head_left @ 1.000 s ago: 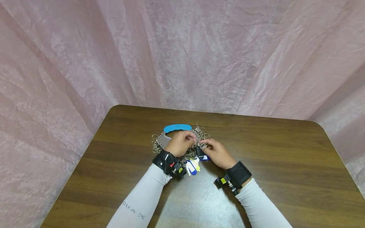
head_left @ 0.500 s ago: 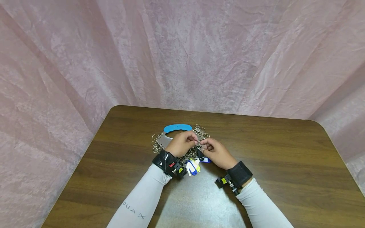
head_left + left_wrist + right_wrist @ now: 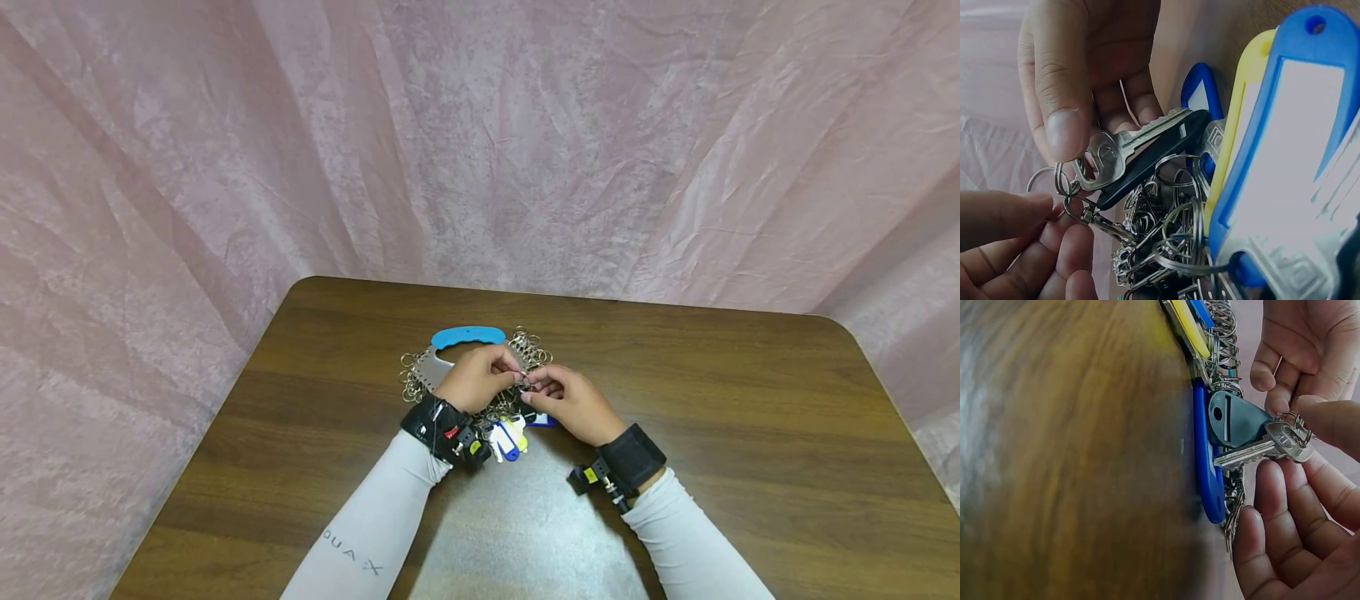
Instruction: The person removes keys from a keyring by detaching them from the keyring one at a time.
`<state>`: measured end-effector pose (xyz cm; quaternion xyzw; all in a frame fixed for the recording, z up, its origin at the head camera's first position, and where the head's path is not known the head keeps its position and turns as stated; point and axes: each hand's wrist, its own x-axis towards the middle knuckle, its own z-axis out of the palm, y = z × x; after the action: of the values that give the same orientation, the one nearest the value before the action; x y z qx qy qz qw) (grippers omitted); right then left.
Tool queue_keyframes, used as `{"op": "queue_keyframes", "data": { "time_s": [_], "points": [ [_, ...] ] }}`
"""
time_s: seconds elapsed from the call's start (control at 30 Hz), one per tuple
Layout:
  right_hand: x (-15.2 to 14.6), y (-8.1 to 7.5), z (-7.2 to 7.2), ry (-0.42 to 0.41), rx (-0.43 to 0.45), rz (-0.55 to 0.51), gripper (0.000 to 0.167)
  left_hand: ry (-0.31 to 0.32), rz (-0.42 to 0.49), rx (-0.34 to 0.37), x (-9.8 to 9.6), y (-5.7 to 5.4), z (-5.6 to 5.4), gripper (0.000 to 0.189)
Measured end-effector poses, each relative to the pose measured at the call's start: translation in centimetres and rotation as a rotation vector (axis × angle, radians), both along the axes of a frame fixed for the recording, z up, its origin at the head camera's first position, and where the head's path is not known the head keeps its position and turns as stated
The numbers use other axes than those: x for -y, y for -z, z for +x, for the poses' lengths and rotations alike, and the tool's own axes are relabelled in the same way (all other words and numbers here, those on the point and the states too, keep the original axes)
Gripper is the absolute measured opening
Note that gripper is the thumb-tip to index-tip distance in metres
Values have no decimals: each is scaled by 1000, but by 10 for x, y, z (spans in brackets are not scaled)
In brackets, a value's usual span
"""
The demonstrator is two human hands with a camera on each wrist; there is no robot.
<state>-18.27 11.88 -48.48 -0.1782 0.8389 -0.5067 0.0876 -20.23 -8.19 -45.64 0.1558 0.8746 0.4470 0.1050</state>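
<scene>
Both hands meet over a bunch of keys and rings. My left hand [image 3: 474,380] pinches a split ring [image 3: 1072,211] joined to a small metal clasp [image 3: 1110,230]. Opposite it, my right hand [image 3: 581,408] pinches another key ring [image 3: 1060,180] between thumb and fingers. From that ring hang a silver key [image 3: 1102,159] and a black tag [image 3: 1238,419]. The two rings touch or overlap; whether they are linked I cannot tell. Under the left hand lies a grey metal plate [image 3: 431,369] with a blue handle [image 3: 468,336], many rings and clasps along its edges.
Blue key tags [image 3: 1291,119] and a yellow key tag [image 3: 1247,94] with white labels lie on the near side of the bunch, with more keys. The brown wooden table [image 3: 720,417] lies beneath. A pink curtain [image 3: 525,150] hangs behind it.
My right hand's thumb and fingers have closed in slightly toward the left fingertips, and the black tag has shifted a little. My left hand stays almost in place.
</scene>
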Motion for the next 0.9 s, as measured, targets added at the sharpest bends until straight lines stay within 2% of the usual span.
{"op": "queue_keyframes", "data": {
  "time_s": [0.27, 0.6, 0.9],
  "points": [
    [-1, 1, 0, 25, -35, 32, 22, -18, -27, 2, 0, -1, 1, 5],
    [1, -1, 0, 57, -103, 84, 21, -13, 29, 19, 0, 0, 1, 5],
    [2, -2, 1, 75, -150, 116, 19, -23, 33, 16, 0, 1, 0, 6]
  ]
}}
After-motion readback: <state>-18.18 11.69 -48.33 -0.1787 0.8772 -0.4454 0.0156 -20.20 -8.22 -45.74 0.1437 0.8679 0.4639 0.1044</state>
